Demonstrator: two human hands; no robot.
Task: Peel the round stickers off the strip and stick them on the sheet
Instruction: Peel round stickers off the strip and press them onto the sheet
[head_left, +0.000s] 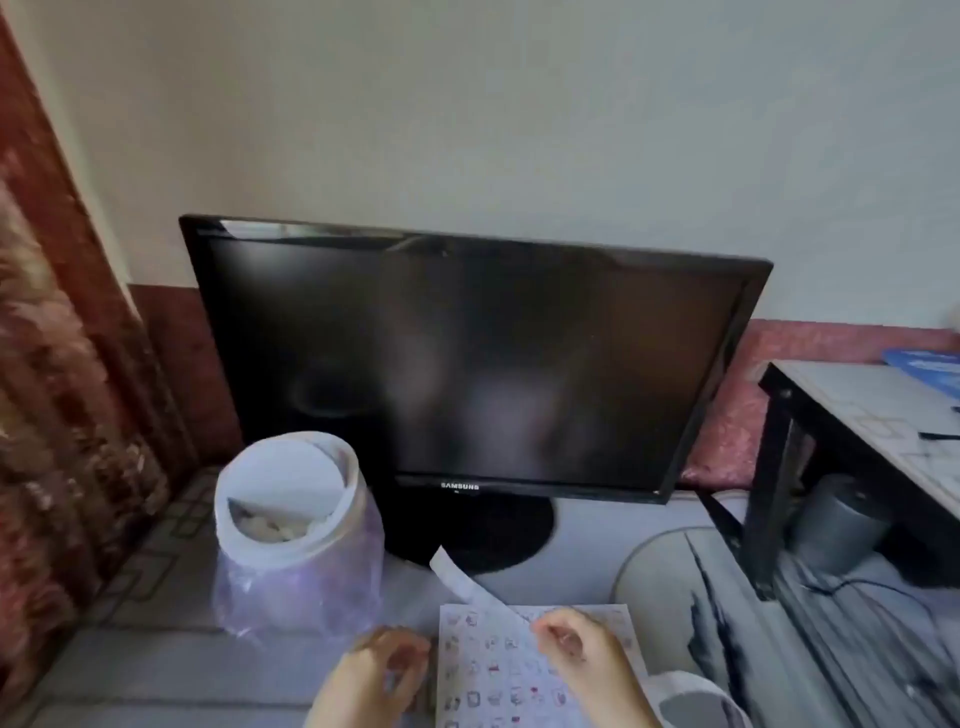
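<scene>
Right hand (571, 647) pinches the strip (465, 577) at its near end; the strip's long axis runs away to the upper left. The sheet (493, 675) lies flat between both hands. Left hand (389, 662) is curled just beside the sheet's left edge; whether it holds anything cannot be told.

The monitor (467, 364) in front of you has a glossy black plastic frame and a dark, shiny screen that throws back dim reflections. The bin (291, 478) looks like smooth white plastic, and its liner is a thin, translucent purple plastic bag (332, 587), crinkled. Your strip (467, 579) is smooth white paper; the sheet (498, 675) is matt printed paper. The red-brown patterned cloth (52, 415) looks plush. The side table (775, 493) has a matt black frame.
</scene>
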